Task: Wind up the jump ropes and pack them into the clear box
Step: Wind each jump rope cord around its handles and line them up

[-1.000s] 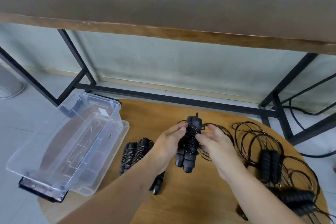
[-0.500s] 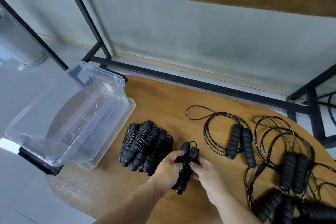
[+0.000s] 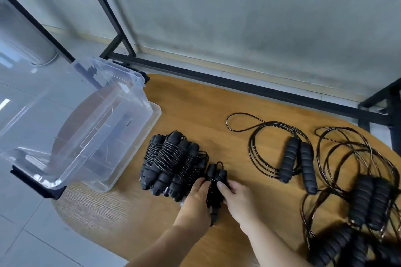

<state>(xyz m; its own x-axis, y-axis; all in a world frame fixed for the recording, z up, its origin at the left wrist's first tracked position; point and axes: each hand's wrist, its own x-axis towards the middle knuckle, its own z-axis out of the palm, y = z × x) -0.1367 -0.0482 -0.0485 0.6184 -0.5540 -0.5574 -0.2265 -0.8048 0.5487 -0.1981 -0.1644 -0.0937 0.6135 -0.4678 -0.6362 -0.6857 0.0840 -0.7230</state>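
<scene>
The wooden worktop (image 3: 195, 102), rounded at its ends, lies on the floor and carries everything in my task. Over its left edge sits the clear box (image 3: 91, 128), tilted on its lid with nothing inside, so packing is not yet begun. At the right end of the worktop lie the unwound ropes (image 3: 366, 197), their black cords looped loosely and crossing one another; one unwound rope (image 3: 297, 163) rests apart from them, nearer the middle, its two foam handles side by side within its coil. Beside the box, toward the near edge, is the wound pile (image 3: 171, 162): several handle pairs bound tight by their own cords and pressed against one another. Just right of that pile I hold the wound rope (image 3: 214, 182) low at the worktop, apparently setting it down against the others. My left hand (image 3: 196, 198) grips its left side with curled fingers, and my right hand (image 3: 235, 195) pinches its right side, thumb across the windings. I judge each bundle light and easy to lift; the foam handles are soft and grippy, while the thin coated cord looks springy and slick, likely to slip loose if its free end is not tucked. The best hold is therefore across the middle, over the windings and both handles at once, so that the grip itself keeps the cord from unwinding during transfer to the box.
</scene>
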